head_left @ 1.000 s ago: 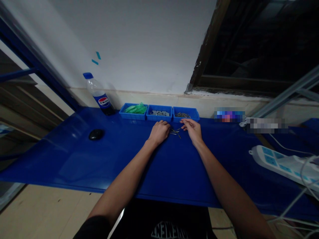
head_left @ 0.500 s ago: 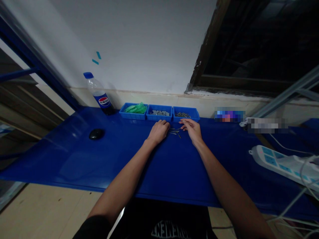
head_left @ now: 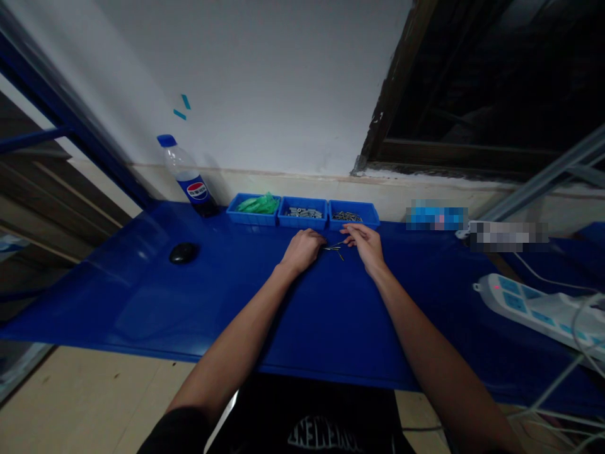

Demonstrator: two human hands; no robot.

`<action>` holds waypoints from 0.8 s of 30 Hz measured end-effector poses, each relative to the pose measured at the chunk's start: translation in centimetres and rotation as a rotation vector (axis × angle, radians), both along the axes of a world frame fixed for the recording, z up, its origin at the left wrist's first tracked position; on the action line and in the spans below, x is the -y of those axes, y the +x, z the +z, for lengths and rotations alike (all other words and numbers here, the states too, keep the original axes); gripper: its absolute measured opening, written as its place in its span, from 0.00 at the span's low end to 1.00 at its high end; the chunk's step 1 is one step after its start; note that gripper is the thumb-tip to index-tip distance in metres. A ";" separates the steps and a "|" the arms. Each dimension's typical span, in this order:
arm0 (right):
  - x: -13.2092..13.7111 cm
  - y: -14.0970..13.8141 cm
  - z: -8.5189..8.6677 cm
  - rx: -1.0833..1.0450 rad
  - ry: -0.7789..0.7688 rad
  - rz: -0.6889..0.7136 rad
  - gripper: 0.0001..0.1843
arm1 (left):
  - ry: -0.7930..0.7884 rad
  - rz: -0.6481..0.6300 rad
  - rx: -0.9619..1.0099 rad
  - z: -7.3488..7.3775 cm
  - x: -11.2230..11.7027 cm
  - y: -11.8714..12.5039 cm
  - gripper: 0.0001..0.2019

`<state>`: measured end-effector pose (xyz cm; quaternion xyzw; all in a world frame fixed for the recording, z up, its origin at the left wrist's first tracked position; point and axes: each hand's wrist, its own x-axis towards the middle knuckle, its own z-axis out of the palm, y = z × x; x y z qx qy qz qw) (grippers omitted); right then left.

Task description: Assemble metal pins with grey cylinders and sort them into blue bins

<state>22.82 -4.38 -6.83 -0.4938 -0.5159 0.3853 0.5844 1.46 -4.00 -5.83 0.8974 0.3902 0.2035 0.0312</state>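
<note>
My left hand point(head_left: 305, 249) rests on the blue table, its fingers curled together at a small group of thin metal pins point(head_left: 333, 248). What lies under those fingers is hidden. To the right, my right hand point(head_left: 366, 244) has thumb and forefinger pinched at the end of one thin metal pin point(head_left: 337, 244), which points toward the left hand. The pins are too small to tell whether they are threaded. Just behind the hands stand a blue bin of grey metal cylinders point(head_left: 303, 214) and another with thin metal pieces point(head_left: 347, 216).
A third blue bin point(head_left: 253, 218) holds green plastic point(head_left: 259, 204). Left of it stands a cola bottle point(head_left: 193, 186), with a black computer mouse point(head_left: 183, 253) nearer me. On the right lie a white power strip point(head_left: 524, 299) and cables. A wall rises behind the table point(head_left: 212, 302).
My left fingers have shifted slightly right, over part of the pins, and fewer loose ones show between the hands. My right hand keeps its pinch almost in place.
</note>
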 end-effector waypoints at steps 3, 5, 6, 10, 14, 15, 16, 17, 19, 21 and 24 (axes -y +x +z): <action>0.0 0.0 0.1 0.000 -0.005 -0.004 0.19 | -0.023 0.014 0.123 -0.3 0.0 -0.1 0.14; 0.0 0.0 0.1 -0.001 -0.006 -0.006 0.20 | -0.036 0.010 0.264 -0.4 0.1 0.0 0.13; 0.0 0.0 0.2 0.000 -0.006 -0.005 0.20 | -0.038 0.007 0.341 -0.5 0.1 0.1 0.13; 0.2 0.0 0.3 0.022 0.002 0.031 0.19 | -0.017 0.001 0.562 -0.4 0.2 0.4 0.16; 0.5 -0.2 0.4 0.042 0.006 0.116 0.20 | 0.007 -0.015 0.599 -0.3 0.2 0.3 0.21; 0.6 -0.3 0.4 0.047 0.002 0.135 0.20 | 0.010 -0.018 0.597 -0.3 0.3 0.3 0.22; 0.7 -0.4 0.5 0.051 -0.002 0.152 0.21 | 0.009 -0.022 0.593 -0.2 0.3 0.3 0.22; 0.8 -0.5 0.5 0.053 -0.007 0.166 0.21 | 0.004 -0.028 0.588 -0.2 0.4 0.2 0.23; 0.9 -0.8 0.6 0.052 -0.014 0.193 0.21 | -0.013 -0.040 0.576 0.0 0.6 0.2 0.24; 1.0 -0.9 0.7 0.040 -0.020 0.212 0.20 | -0.039 -0.053 0.565 0.4 0.9 0.3 0.24; 1.0 -0.9 0.7 0.022 -0.044 0.225 0.19 | -0.081 -0.077 0.552 0.9 1.2 0.4 0.22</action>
